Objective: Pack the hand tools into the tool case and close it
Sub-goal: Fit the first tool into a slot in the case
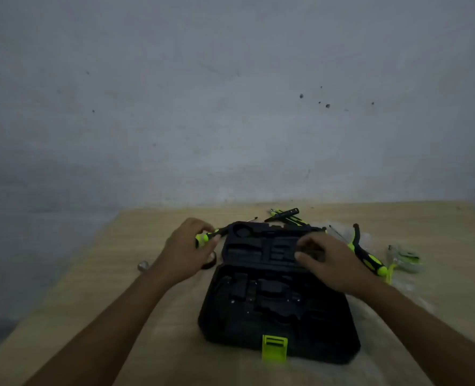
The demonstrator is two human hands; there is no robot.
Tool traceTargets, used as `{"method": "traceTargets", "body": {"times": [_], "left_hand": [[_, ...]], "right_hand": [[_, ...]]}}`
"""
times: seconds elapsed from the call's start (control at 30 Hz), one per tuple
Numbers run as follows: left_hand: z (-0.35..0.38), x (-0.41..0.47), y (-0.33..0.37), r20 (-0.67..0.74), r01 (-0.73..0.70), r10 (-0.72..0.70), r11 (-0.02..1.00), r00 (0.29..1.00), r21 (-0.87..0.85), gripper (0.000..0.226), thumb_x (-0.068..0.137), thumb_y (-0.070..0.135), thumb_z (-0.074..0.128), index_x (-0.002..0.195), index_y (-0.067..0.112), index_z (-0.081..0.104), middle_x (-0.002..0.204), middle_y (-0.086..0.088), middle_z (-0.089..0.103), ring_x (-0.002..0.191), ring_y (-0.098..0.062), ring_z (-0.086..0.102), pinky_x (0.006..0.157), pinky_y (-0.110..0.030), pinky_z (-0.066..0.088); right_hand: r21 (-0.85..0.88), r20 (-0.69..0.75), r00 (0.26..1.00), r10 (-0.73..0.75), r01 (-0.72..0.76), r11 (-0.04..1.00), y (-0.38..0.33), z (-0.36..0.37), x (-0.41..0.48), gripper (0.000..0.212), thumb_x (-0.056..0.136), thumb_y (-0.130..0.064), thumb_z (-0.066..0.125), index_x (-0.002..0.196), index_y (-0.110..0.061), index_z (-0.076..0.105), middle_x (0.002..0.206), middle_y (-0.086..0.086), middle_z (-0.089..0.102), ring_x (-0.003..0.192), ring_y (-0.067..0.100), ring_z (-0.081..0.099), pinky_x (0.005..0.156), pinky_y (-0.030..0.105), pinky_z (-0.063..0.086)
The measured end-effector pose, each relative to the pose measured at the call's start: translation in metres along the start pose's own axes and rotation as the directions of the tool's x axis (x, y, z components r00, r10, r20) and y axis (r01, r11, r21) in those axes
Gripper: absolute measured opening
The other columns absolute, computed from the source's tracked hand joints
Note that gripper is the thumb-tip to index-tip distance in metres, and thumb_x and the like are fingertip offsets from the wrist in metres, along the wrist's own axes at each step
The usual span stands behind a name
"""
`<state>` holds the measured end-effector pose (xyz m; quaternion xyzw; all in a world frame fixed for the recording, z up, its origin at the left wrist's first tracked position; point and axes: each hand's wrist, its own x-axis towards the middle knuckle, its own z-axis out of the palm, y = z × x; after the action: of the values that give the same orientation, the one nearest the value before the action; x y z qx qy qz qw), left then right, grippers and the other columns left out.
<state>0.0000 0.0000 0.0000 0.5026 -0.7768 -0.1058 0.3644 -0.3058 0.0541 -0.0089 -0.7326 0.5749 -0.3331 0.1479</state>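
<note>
A black tool case point(278, 310) lies open on the wooden table, its moulded far half point(261, 246) flat behind the near half and a green latch point(274, 347) at the front edge. My left hand point(187, 252) is closed around a green-and-black screwdriver point(212, 235) at the case's far left corner. Over the right side of the far half, my right hand point(331, 260) has its fingers curled on something dark that I cannot make out. A green-and-black handled tool point(365, 253) lies to the right of the case. More tools point(285, 215) lie behind it.
A small metal piece point(143, 266) sits on the table point(105, 302) left of my left forearm. Clear plastic with green items point(403, 260) lies at the far right. A grey wall rises just behind the table. The table's left edge runs diagonally.
</note>
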Motion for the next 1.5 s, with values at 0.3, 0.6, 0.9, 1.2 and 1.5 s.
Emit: {"method": "traceTargets", "body": {"times": [0.3, 0.6, 0.9, 1.2, 1.5], "left_hand": [[0.009, -0.018, -0.099, 0.051, 0.491, -0.537, 0.802, 0.842, 0.340, 0.045, 0.074, 0.063, 0.047, 0.089, 0.022, 0.059, 0.095, -0.009, 0.062, 0.093, -0.037, 0.059, 0.087, -0.053, 0.048], [0.002, -0.003, -0.098, 0.025, 0.550, -0.566, 0.811, 0.824, 0.198, 0.024, 0.065, 0.035, 0.080, 0.084, 0.021, 0.075, 0.065, -0.005, 0.061, 0.076, -0.027, 0.066, 0.065, -0.032, 0.047], [-0.006, -0.021, -0.059, 0.040, 0.269, -0.270, 0.962, 0.962, 0.041, 0.033, 0.079, 0.020, 0.077, 0.111, 0.010, 0.071, 0.076, -0.005, 0.062, 0.065, -0.015, 0.058, 0.055, -0.010, 0.047], [-0.007, -0.044, 0.019, 0.309, -0.035, 0.082, 0.987, 0.947, -0.155, 0.038, 0.074, 0.027, 0.081, 0.110, 0.020, 0.072, 0.083, 0.000, 0.062, 0.074, -0.009, 0.058, 0.063, -0.013, 0.041], [0.007, -0.042, 0.038, 0.551, -0.240, 0.268, 0.963, 0.790, -0.124, 0.033, 0.084, 0.021, 0.072, 0.116, 0.020, 0.067, 0.113, 0.009, 0.068, 0.099, 0.002, 0.056, 0.083, -0.013, 0.044]], "right_hand": [[0.070, -0.047, 0.997, 0.058, -0.055, 0.996, 0.021, 0.027, -0.019, 0.014, 0.086, -0.040, 0.065, 0.097, -0.031, 0.066, 0.104, -0.016, 0.065, 0.103, 0.009, 0.059, 0.095, 0.039, 0.046], [0.228, -0.091, 0.990, 0.107, -0.083, 0.970, 0.025, 0.032, -0.024, 0.005, 0.090, -0.030, 0.063, 0.089, -0.029, 0.068, 0.087, -0.012, 0.070, 0.084, 0.003, 0.064, 0.073, 0.024, 0.049], [0.211, -0.087, 0.988, 0.130, -0.109, 0.971, 0.028, 0.033, -0.026, 0.009, 0.092, -0.031, 0.061, 0.088, -0.027, 0.068, 0.090, -0.009, 0.070, 0.083, 0.005, 0.064, 0.075, 0.030, 0.052], [0.177, -0.093, 0.991, 0.100, -0.082, 0.981, 0.029, 0.033, -0.029, 0.006, 0.092, -0.028, 0.062, 0.089, -0.026, 0.067, 0.093, -0.008, 0.070, 0.087, 0.009, 0.064, 0.075, 0.031, 0.051], [0.214, -0.061, 0.995, -0.077, 0.088, 0.973, 0.023, 0.026, -0.041, 0.023, 0.090, -0.051, 0.055, 0.092, -0.034, 0.070, 0.093, -0.012, 0.070, 0.093, 0.004, 0.063, 0.082, 0.021, 0.047]]}}
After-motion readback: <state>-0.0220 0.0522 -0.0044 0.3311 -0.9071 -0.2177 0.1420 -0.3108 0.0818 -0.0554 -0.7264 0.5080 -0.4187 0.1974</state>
